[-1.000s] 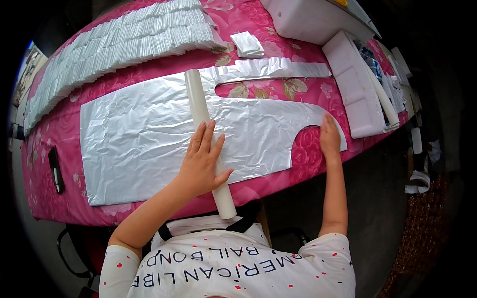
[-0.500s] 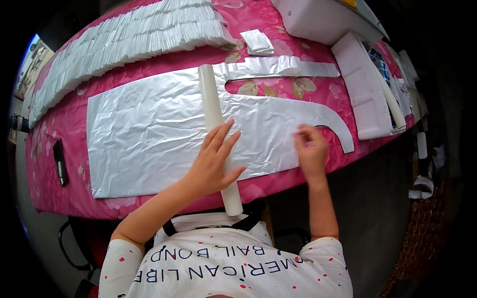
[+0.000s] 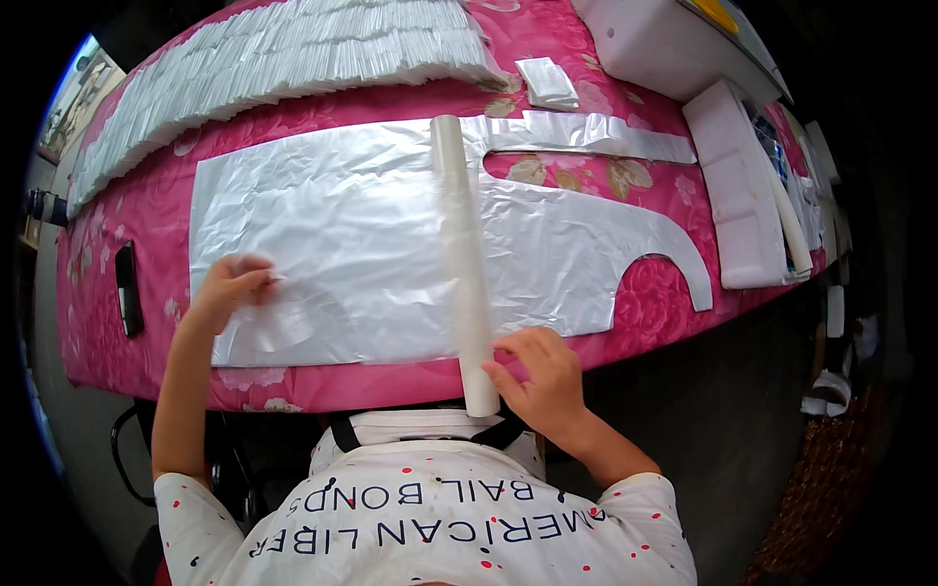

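Observation:
A shiny clear plastic sheet [image 3: 352, 244], cut to an apron-like outline, lies flat on the pink flowered table [image 3: 147, 225]. A long white roll [image 3: 461, 254] lies across it from the far side to the near edge. My left hand [image 3: 227, 291] rests on the sheet's near left part, fingers curled, pinching a lifted, blurred bit of plastic. My right hand [image 3: 542, 376] is at the table's near edge, its fingertips gripping the roll's near end.
A long row of folded plastic pieces [image 3: 283, 59] runs along the back. A small folded piece [image 3: 547, 83] lies behind the sheet. White foam trays [image 3: 738, 186] and a white tube [image 3: 789, 230] sit at the right. A black handset [image 3: 127, 288] lies at the left.
My left hand left the roll and went left to the sheet's near left part. My right hand came in from the sheet's right end to the roll's near end.

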### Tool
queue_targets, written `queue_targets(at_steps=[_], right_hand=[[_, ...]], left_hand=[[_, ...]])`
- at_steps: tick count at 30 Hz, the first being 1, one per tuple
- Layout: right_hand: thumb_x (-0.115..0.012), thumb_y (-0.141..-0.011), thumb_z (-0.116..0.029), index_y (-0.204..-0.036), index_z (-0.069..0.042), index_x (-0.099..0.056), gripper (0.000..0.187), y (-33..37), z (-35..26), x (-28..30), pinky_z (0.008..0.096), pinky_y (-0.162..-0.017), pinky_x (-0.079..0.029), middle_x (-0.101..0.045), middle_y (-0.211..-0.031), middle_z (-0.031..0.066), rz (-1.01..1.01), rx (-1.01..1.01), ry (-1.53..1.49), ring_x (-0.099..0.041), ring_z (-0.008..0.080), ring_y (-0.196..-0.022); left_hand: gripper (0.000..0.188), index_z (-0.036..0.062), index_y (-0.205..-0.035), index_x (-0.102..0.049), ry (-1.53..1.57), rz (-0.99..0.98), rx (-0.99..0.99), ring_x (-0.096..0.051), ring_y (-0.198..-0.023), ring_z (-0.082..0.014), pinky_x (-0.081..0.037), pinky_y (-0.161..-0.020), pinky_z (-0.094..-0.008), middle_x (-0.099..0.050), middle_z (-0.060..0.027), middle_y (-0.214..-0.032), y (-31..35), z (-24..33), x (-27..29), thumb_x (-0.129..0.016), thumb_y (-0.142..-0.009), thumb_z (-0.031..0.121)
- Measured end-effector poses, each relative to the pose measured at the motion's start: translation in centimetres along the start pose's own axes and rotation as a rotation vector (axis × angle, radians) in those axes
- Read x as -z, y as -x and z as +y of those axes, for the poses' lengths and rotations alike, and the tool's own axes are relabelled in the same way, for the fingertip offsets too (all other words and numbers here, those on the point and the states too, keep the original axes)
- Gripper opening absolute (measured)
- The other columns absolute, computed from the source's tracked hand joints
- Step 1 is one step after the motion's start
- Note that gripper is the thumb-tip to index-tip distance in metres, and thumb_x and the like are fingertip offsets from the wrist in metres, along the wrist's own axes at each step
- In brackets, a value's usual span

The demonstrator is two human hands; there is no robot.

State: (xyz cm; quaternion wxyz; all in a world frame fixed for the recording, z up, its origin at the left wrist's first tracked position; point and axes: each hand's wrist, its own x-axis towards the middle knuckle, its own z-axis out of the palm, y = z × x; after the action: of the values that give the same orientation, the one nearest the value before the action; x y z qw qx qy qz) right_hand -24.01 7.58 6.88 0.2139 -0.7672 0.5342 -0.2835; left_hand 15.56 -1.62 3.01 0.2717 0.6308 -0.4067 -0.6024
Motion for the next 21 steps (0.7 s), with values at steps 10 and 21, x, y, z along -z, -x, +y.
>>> queue_targets(at_steps=[10, 21], right_hand=[[-0.066, -0.073, -0.046, -0.079, 0.003, -0.059, 0.051, 1.8, -0.3, -1.6, 0.0425, -0.062, -0.047, -0.06, -0.069, 0.0194, -0.42, -0.508, -0.026, -0.06, 0.0343, -0.07], [-0.068, -0.074, -0.038, -0.084, 0.003, -0.062, 0.043, 2.0, -0.3, -1.0, 0.0353, -0.06, -0.048, -0.063, -0.07, 0.0171, -0.55, -0.61, -0.096, -0.063, 0.0273, -0.064]], left_hand=[[0.045, 0.0043, -0.116, -0.053, -0.864, 0.404, -0.913, -0.049, -0.112, -0.0307, -0.041, -0.095, -0.0363, -0.053, -0.0132, -0.12, 1.1, 2.7, -7.2, -0.062, -0.073, -0.002], [0.058, -0.0055, -0.137, -0.024, -0.857, 0.036, -0.91, -0.019, -0.135, -0.0334, -0.014, -0.11, -0.0433, -0.024, -0.0214, -0.143, -2.5, 0.5, -21.9, -0.043, -0.087, 0.019]])
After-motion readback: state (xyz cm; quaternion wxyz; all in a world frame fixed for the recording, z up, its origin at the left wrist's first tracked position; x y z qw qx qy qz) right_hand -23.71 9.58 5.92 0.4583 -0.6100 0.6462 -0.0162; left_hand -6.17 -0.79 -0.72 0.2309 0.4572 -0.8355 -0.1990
